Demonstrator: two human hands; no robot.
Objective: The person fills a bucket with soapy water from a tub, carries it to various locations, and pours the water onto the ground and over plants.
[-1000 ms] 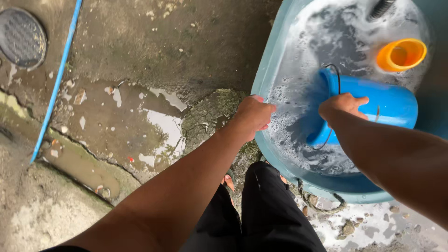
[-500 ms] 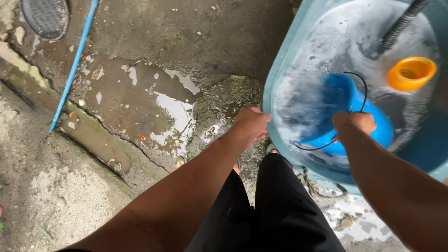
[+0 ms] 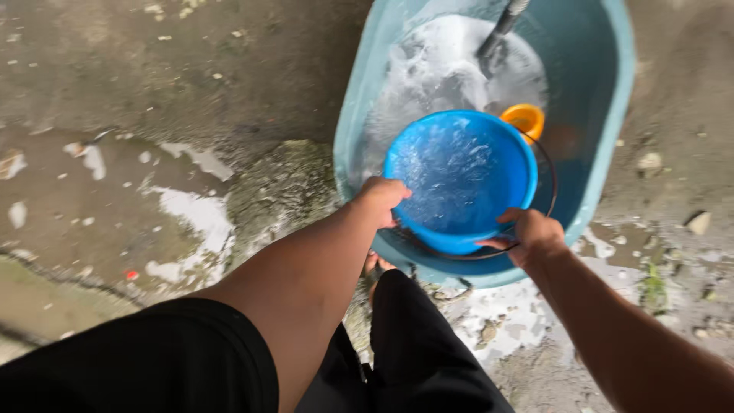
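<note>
The left hand [image 3: 380,199] and right hand [image 3: 531,235] both curl their fingers tight on the rim of the bucket [image 3: 459,180]. It sits between them, full, above the tub [image 3: 604,153]. Best keep it level.

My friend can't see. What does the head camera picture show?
Two bare hands lift a blue bucket of water from a soapy teal tub: left hand and right hand on its rim. An orange cup floats behind, on wet concrete ground.
</note>
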